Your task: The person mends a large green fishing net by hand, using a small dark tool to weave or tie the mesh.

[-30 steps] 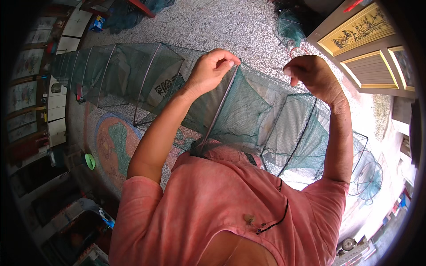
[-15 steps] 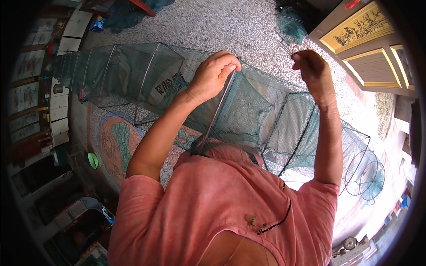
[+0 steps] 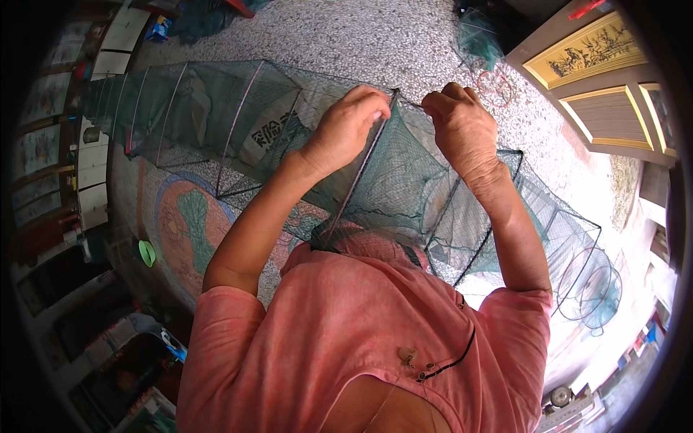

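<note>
A long, collapsible fishing net trap (image 3: 393,177) of green mesh stretches across in front of me, shaped by several thin rod frames. At the far top corner of one frame rod (image 3: 359,173), my left hand (image 3: 345,128) is closed in a pinch on the net's edge. My right hand (image 3: 462,130) is closed just to the right of that corner, close to the mesh edge. A thin dark strand seems to run between the corner and its fingertips; what those fingers pinch is too small to make out.
Pebbled floor (image 3: 346,36) lies beyond the trap. Bundled green netting (image 3: 480,43) is at the far right, near a red wire ring (image 3: 494,88) and a panelled door (image 3: 603,79). A round net end (image 3: 603,299) lies right. Dark cabinets and a green object (image 3: 146,253) stand left.
My right hand has come left and slightly down, from apart at the right to beside the frame corner. My left hand keeps its pinch almost in place.
</note>
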A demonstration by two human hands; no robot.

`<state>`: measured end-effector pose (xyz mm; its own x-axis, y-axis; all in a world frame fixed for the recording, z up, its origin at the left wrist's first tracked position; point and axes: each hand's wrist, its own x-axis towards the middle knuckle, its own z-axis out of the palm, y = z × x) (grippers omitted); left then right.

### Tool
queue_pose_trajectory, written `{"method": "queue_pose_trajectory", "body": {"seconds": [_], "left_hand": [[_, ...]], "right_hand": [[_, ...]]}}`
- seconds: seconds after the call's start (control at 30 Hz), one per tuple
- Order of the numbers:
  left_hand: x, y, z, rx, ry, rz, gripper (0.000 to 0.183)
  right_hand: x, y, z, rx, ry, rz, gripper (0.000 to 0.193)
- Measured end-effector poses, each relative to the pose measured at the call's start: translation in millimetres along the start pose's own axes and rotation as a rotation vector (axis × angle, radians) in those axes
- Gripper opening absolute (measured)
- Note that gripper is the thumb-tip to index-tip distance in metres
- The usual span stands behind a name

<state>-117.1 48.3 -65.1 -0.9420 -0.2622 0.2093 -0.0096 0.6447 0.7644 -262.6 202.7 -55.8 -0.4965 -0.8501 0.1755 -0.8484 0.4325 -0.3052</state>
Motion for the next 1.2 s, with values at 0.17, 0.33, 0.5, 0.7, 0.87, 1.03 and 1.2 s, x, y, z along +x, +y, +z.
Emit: {"method": "queue_pose_trajectory", "body": {"seconds": [0.17,0.33,0.5,0.7,0.87,1.03,1.2], "left_hand": [[-1.2,-5.8,1.7,-0.113,-0.021,-0.114,0.009],[3.5,-11.2,-0.7,-0.334,-0.119,-0.304,0.011],[0.5,-20.8,0.6,-0.511,-0.130,-0.386,0.012],[-4.7,-18.1,13.9,-0.496,0.000,-0.338,0.010],[-8.6,-11.9,16.9,-0.349,0.079,-0.261,0.006],[-15.9,-15.1,25.4,-0.500,0.141,-0.329,0.007],[-16.6,-21.5,28.1,-0.570,0.126,-0.444,0.018]], "right_hand": [[1.7,-7.4,11.7,0.075,0.028,0.035,0.009],[-3.8,11.7,41.9,0.540,0.134,0.124,0.005],[-3.3,3.2,54.7,0.695,0.162,0.199,0.004],[26.3,-27.4,52.0,0.618,0.220,0.154,0.009],[44.5,-24.6,27.2,0.349,-0.082,-0.025,0.011],[53.6,-29.7,33.2,0.129,-0.099,-0.146,0.014],[82.3,-47.5,44.6,0.234,-0.180,-0.186,0.022]]}}
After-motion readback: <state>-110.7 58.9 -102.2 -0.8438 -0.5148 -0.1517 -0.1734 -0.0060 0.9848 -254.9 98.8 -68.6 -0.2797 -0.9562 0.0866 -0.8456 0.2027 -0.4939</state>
